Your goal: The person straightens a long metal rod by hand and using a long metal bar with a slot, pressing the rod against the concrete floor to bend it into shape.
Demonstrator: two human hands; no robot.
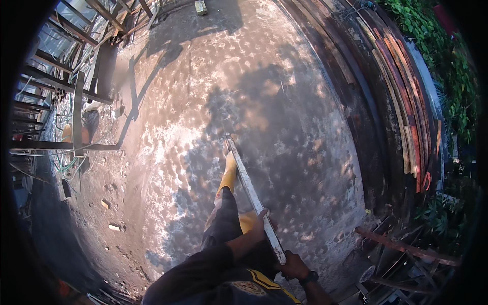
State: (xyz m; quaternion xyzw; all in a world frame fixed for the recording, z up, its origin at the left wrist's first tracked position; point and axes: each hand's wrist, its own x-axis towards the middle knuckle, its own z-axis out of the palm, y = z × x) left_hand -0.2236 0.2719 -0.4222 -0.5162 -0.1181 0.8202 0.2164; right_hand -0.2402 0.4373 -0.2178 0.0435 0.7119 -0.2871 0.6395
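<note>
Here's my right hand, closed round the near end of the bar; my left hand grips it farther along. Best keep these 2 fists firm and well spread, I reckon, steering from the near end. Out it slants above the ground, long axis near-right to far-left, tip pointing away by my yellow boot; whether it touches down, I can't tell.
</note>
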